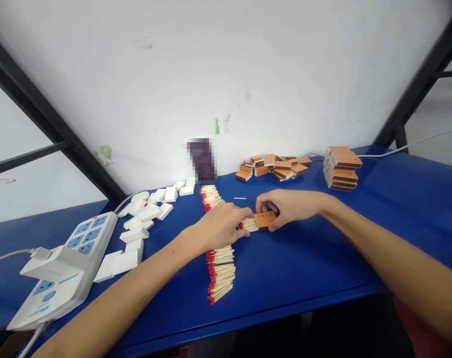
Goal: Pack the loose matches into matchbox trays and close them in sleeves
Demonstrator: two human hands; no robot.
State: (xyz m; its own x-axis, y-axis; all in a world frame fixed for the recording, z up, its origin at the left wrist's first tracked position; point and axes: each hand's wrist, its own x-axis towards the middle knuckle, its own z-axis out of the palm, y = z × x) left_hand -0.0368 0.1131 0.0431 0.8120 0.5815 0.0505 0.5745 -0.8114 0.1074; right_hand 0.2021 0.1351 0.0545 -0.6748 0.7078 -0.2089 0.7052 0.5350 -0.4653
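Between my two hands is a matchbox, its white inner tray partly out of the orange-brown sleeve. Red-headed matches lie in the tray. My left hand grips the tray's left end with thumb and fingers. On the right, my right hand holds the sleeve by its edges. A long row of loose matches runs across the table under my left hand, which hides its middle. One single match lies apart, beyond the matchbox.
White empty trays are scattered at left, beside a power strip with a plugged-in charger. Orange matchbox sleeves lie heaped near the wall. Stacked matchboxes stand at right. A blurred dark object leans on the wall.
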